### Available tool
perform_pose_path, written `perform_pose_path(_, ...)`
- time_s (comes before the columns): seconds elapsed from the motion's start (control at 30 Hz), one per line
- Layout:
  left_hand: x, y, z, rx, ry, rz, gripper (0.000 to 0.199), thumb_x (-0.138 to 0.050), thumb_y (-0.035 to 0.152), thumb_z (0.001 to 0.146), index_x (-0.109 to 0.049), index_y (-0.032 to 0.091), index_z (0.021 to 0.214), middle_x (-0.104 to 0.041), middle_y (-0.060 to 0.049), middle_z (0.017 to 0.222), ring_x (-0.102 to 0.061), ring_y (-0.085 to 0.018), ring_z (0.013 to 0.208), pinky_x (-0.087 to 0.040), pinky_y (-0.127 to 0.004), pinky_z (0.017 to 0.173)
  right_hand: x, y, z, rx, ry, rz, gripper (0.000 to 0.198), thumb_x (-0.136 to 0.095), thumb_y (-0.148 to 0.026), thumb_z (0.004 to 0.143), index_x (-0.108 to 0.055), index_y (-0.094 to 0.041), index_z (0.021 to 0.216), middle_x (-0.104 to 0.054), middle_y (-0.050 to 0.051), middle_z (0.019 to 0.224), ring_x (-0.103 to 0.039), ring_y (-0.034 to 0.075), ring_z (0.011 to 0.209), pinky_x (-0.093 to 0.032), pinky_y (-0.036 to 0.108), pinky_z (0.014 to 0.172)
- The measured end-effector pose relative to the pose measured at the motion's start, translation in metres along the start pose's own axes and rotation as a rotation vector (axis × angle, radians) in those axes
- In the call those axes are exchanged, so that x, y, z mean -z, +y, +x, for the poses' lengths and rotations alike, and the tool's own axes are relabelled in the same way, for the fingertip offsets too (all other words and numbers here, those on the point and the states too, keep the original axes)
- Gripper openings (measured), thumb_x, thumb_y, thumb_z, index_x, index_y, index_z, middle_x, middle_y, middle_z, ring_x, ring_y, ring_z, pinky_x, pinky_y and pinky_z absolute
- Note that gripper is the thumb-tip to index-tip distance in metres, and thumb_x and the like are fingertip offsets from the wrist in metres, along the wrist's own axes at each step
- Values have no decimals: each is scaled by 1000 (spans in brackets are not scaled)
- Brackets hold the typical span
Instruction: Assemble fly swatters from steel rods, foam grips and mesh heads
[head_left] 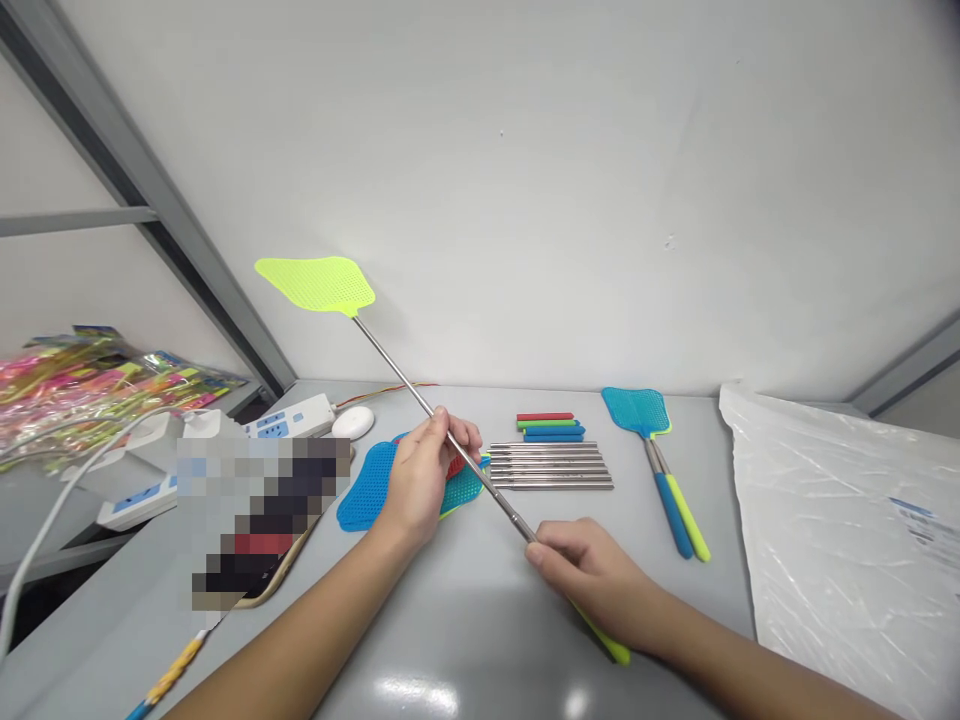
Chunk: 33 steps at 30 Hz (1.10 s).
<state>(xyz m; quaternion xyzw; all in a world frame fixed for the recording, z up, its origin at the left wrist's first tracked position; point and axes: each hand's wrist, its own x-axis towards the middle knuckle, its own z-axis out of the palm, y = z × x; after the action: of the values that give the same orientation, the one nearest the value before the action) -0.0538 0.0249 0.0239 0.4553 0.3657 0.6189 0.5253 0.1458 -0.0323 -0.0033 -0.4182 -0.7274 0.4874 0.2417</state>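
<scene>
Lime perforated swatter head [319,284], slim steel shaft [394,365] | left hand [424,475]: pinching shaft | right hand [592,575]: gripping handle [613,647]

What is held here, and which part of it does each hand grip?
A yellow-green fly swatter: the left hand holds its metal rod partway along, the right hand its lower part, covering where the rod meets the handle.

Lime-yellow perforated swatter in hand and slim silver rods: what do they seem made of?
Lime-yellow perforated head: probably matte plastic, judging by its thin, evenly coloured mesh.
Silver tubular shaft: looks like polished metal, with bright streaks.
Lime-green handle: smooth plastic or rubber, mostly under the right hand.
Slim silver rods: likely polished metal too, given similar shine.
</scene>
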Motion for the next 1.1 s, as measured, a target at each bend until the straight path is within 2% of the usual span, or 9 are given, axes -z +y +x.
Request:
perform_pose_path(0.17,-5,-1,-10,-54,-68,46,40,-41,43,95,-56,17,68,-57,-3,70,-53,-15,67,-43,-30,72,-1,2,-3,38,-7,-65,39,-44,-37,92,-30,-20,61,-29,-6,60,-30,9,58,-24,23,53)
perform_pose_path(0.4,-20,-10,-33,31,-310,267,40,-37,42,96,-61,17,76,-62,-6,81,-55,-18,82,-40,-30,80,4,6,-1,60,37,7,38,-47,-39,91,-35,-20,62,-31,-5,59,-31,9,58,-26,23,54)
perform_pose_path(0.63,-22,-11,-36,61,-406,290,41,-36,42,97,-65,16,82,-63,-8,84,-56,-20,83,-42,-31,79,3,7,-2,62,21,70,37,-49,-43,91,-42,-19,64,-37,-5,61,-36,10,60,-29,23,56)
perform_pose_path(0.77,-24,-9,-35,98,-476,274,42,-35,41,97,-66,17,83,-63,-6,74,-58,-20,81,-42,-32,80,2,5,-2,42,23,131,33,-47,-42,92,-50,-18,68,-42,-4,60,-39,10,59,-31,23,56)
perform_pose_path(0.83,-25,-12,-36,112,-469,237,42,-35,41,97,-65,17,81,-64,-6,75,-59,-20,80,-42,-32,80,2,4,-2,39,18,163,36,-44,-43,93,-50,-18,68,-44,-4,58,-40,10,58,-31,23,56)
perform_pose_path(0.93,-25,-18,-37,95,-366,188,41,-38,41,96,-63,16,75,-66,-8,84,-59,-21,84,-42,-32,80,3,3,0,50,16,210,43,-43,-47,94,-42,-18,61,-41,-5,55,-37,9,55,-30,23,54)
perform_pose_path(1.1,-25,-20,-36,67,-262,158,40,-39,41,96,-62,16,75,-64,-8,83,-57,-20,84,-42,-32,82,7,-1,2,4,-25,326,46,-46,-53,91,-39,-19,61,-39,-6,54,-32,7,51,-26,22,49)
